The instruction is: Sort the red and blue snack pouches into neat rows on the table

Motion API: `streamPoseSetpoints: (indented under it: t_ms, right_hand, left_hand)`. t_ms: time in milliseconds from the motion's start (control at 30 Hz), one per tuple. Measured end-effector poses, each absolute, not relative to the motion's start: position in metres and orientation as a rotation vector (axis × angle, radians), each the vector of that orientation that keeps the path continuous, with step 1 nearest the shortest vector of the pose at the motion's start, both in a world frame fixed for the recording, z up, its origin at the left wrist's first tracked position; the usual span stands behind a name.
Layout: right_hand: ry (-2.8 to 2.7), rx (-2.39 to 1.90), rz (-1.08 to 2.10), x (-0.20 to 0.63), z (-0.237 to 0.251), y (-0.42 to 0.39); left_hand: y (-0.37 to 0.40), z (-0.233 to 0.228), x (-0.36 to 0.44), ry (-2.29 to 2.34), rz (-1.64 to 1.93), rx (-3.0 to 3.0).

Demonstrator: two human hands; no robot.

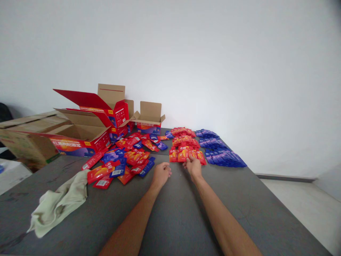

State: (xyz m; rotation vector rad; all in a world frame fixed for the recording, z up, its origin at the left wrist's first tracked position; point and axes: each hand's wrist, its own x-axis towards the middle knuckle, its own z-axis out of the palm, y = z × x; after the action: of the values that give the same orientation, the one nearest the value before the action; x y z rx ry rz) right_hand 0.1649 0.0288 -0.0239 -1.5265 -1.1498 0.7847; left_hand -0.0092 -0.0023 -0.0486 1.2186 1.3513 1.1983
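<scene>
Table (170,224), one. Hands, two: left hand (161,174), one; right hand (194,168), one. Red pouches (185,143), three laid-out rows, overlapping, not countable singly. Blue pouches (213,143), three rows, likewise uncountable. Mixed heap (134,156) of both colours, one; pieces overlap, number unclear. Printed boxes (80,145), at least four. Brown cardboard carton (29,145), at least one. Pale green cloth (64,201), one.

The right grip (194,167) partly hides a red packet (183,155); print on the blue packets (225,157) is unreadably small; a white box (14,175) is cut off at left.
</scene>
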Motion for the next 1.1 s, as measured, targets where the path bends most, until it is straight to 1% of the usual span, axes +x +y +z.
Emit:
streamPoseSetpoints:
  t_ms: [167,567,967,1100]
  right_hand:
    - [-1.201,-1.724,0.685,0.166,-0.016,0.048]
    - [-1.209,-1.756,0.714,0.168,-0.029,0.058]
    - [-1.237,-1.832,0.614,0.175,-0.024,0.047]
    - [-1.289,-1.841,0.460,0.172,-0.016,0.033]
  left_hand:
    - [-0.002,-0.048,-0.011,1.408,1.155,1.298]
    - [-0.003,-0.050,-0.011,1.444,1.118,1.368]
    - [-0.002,-0.056,-0.012,1.499,1.093,1.543]
    - [-0.002,-0.056,-0.013,1.539,1.072,1.600]
